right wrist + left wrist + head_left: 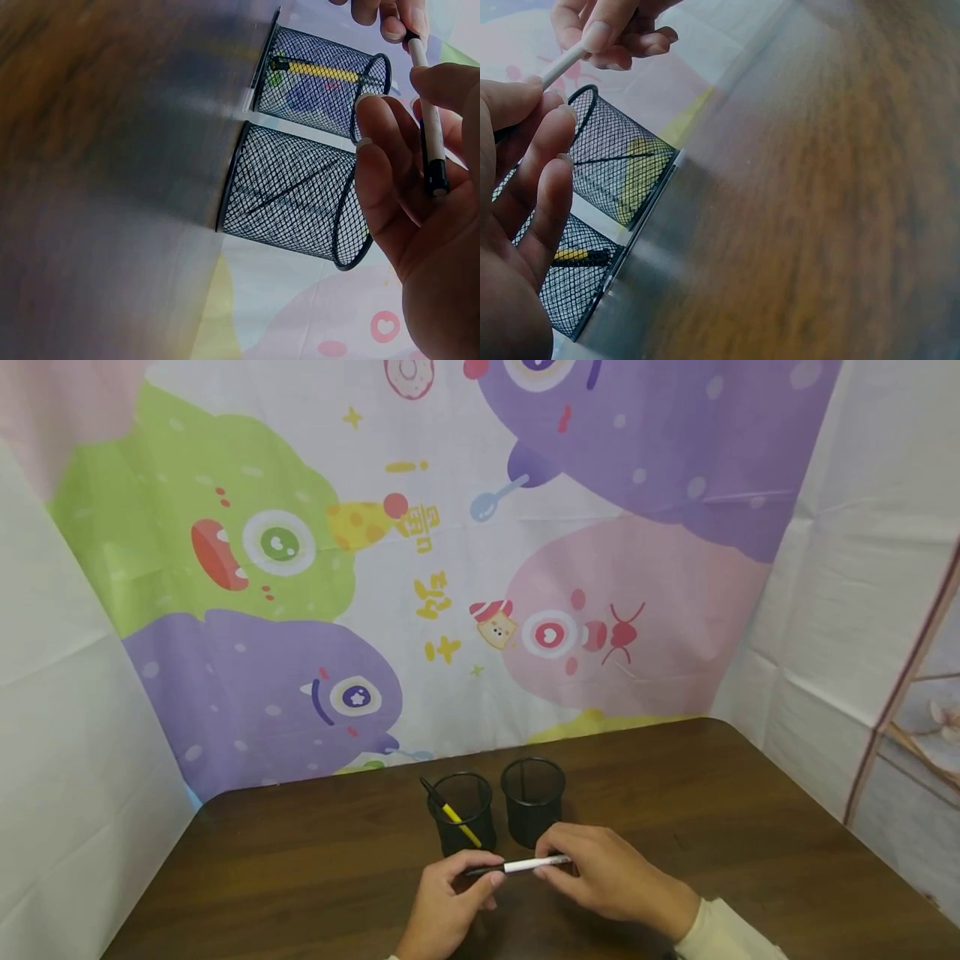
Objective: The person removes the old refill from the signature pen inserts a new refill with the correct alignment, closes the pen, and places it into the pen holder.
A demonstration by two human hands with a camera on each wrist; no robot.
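Observation:
Both hands hold a white marker [519,866] with black ends, level above the table in front of two black mesh pen cups. My left hand [446,897] pinches its black end between thumb and fingers. At the other end, my right hand [603,870] grips the white barrel; the right wrist view shows the marker's black tail [436,180] over the palm. Behind the left hand stands the left pen cup [467,835], with a yellow pen [459,822] leaning inside, its black tip above the rim. The right pen cup [534,814] is upright beside it, close behind the right hand.
The brown wooden table [300,868] extends to both sides of the hands. A cloth backdrop [457,710] printed with cartoon monsters hangs behind its far edge. White cloth walls [810,635] rise at the left and right.

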